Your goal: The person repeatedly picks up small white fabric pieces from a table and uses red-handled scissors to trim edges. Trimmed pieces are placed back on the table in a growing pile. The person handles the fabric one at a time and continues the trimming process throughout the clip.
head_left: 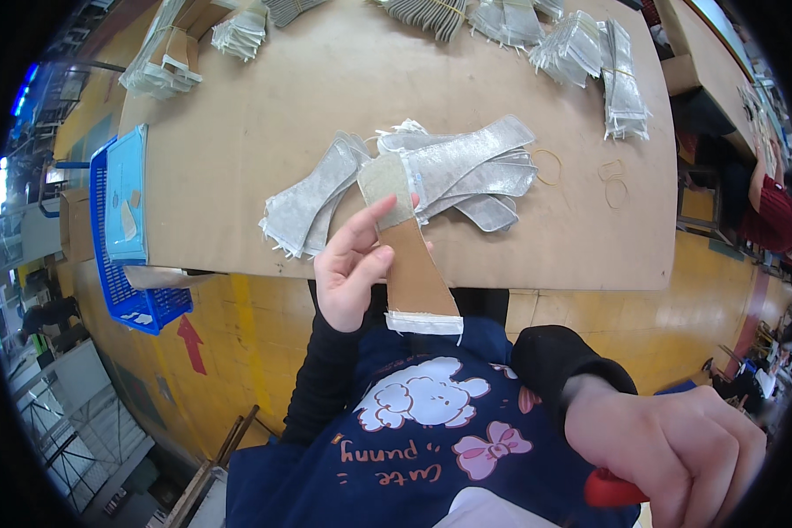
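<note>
My left hand (354, 268) pinches a flared fabric piece (418, 273) at the table's front edge. Its upper end is grey, its lower part tan, and a white strip runs along the bottom edge. Close to my body at the lower right, my right hand (669, 449) is closed around a red-handled tool (609, 488); the rest of the tool is hidden by the hand. Just beyond my left hand lies a loose pile of silvery-grey pieces (475, 172), similar in outline. A smaller fan of them (312, 198) rests to its left.
Rubber bands (614, 180) lie right of the pile on the brown-covered table (229, 132). Bundled pieces (625, 84) line the far side. At the left edge hangs a blue plastic basket (114, 282) beside a light-blue box (128, 198). Someone in a dark red sleeve (770, 216) sits far right.
</note>
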`<state>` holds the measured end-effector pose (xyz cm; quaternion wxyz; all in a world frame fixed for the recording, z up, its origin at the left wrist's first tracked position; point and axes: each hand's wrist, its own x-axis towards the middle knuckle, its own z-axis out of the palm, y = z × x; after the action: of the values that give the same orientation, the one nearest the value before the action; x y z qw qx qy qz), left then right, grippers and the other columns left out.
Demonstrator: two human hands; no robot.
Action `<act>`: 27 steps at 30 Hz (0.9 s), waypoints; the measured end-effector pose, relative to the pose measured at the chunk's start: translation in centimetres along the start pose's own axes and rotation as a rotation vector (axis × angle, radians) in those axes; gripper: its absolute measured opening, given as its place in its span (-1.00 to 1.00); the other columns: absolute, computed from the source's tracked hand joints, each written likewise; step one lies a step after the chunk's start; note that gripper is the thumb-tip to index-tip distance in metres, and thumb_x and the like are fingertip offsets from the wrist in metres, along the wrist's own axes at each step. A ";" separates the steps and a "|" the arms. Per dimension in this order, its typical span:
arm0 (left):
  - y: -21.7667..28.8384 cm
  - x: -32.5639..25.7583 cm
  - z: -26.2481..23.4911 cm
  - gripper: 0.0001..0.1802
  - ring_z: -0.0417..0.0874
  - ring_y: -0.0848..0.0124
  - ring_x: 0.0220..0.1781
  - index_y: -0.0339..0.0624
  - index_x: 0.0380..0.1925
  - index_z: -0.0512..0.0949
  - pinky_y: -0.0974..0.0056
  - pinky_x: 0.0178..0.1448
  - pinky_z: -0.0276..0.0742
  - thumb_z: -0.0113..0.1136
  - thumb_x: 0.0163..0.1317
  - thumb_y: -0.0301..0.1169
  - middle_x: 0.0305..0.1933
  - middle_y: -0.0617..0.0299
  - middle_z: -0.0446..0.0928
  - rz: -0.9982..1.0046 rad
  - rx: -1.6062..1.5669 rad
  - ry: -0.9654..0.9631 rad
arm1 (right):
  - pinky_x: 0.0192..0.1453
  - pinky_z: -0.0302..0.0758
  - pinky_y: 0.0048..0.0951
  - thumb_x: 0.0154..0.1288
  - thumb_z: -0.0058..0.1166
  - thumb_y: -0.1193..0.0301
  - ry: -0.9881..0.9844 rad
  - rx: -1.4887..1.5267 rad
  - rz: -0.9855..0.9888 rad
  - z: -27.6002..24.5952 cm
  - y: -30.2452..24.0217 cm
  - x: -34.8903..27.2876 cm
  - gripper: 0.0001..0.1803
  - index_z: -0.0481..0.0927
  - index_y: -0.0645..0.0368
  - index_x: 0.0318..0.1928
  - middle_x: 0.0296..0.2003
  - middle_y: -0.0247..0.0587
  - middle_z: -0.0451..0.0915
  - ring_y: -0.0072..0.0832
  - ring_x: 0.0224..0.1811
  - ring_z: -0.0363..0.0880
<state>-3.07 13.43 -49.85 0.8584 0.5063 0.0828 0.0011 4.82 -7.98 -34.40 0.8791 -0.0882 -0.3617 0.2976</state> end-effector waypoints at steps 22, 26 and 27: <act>0.2 0.5 0.6 -0.01 0.20 0.15 0.38 -0.12 0.41 -0.33 0.19 0.21 0.46 0.02 0.10 -0.76 0.44 -0.07 -0.05 0.190 0.245 0.080 | -0.07 0.55 -0.53 0.10 0.10 0.69 0.174 -0.128 -0.285 1.4 2.9 0.7 -0.89 0.60 0.30 -0.33 -0.26 -0.11 0.60 -0.36 -0.23 0.56; 0.4 0.6 1.0 0.06 0.24 0.11 0.35 -0.04 0.41 -0.41 0.24 0.08 0.57 0.03 0.08 -0.78 0.45 -0.05 -0.11 0.212 0.283 0.084 | -0.12 0.49 -0.53 0.15 0.05 0.68 -0.186 -0.122 -0.394 -1.6 1.9 0.7 -0.91 0.52 0.31 -0.32 -0.29 -0.15 0.51 -0.40 -0.22 0.51; 0.5 0.6 1.0 0.05 0.24 0.12 0.34 -0.04 0.41 -0.42 0.25 0.07 0.58 0.03 0.09 -0.77 0.46 -0.04 -0.12 0.195 0.280 0.075 | -0.24 0.47 -0.49 0.14 0.05 0.69 -0.042 -0.199 -0.751 -0.7 3.1 -0.2 -0.92 0.46 0.29 -0.37 -0.36 -0.19 0.43 -0.45 -0.29 0.48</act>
<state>-2.24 12.84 -49.00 0.7718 0.6260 0.0645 0.0915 3.80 -5.54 -36.15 0.9064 -0.0282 -0.4139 -0.0797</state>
